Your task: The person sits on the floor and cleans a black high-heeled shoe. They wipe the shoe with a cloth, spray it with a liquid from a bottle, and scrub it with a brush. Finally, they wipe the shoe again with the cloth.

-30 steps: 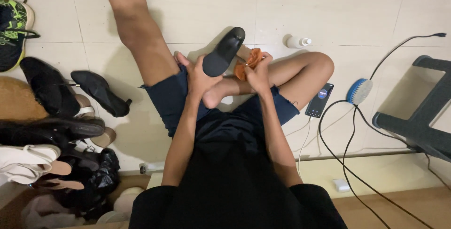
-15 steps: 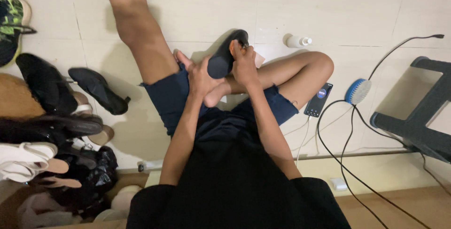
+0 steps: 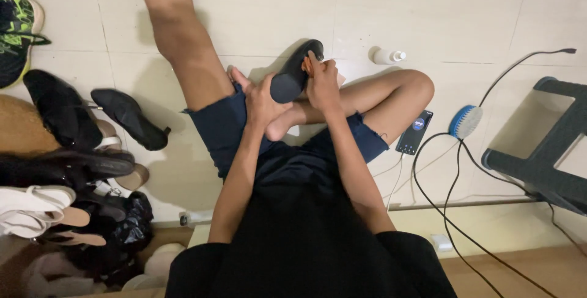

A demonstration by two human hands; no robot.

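Note:
I sit on a tiled floor with one leg stretched out and the other folded. My left hand [image 3: 260, 99] grips the heel end of a black shoe [image 3: 295, 72], holding it up over my lap. My right hand [image 3: 322, 83] presses an orange cloth [image 3: 306, 66] against the side of the shoe near its toe. Only a small bit of the cloth shows past my fingers.
A pile of shoes and sandals [image 3: 58, 151] lies at the left, with a loose black shoe [image 3: 129, 117] nearer my thigh. A small white bottle [image 3: 387, 57], a phone [image 3: 416, 132] on a cable, a blue brush [image 3: 466, 121] and a dark stool [image 3: 550, 151] are at the right.
My right hand with the orange cloth has moved from beside the shoe onto it and rubs along its side. The shoe has tilted slightly in my left hand.

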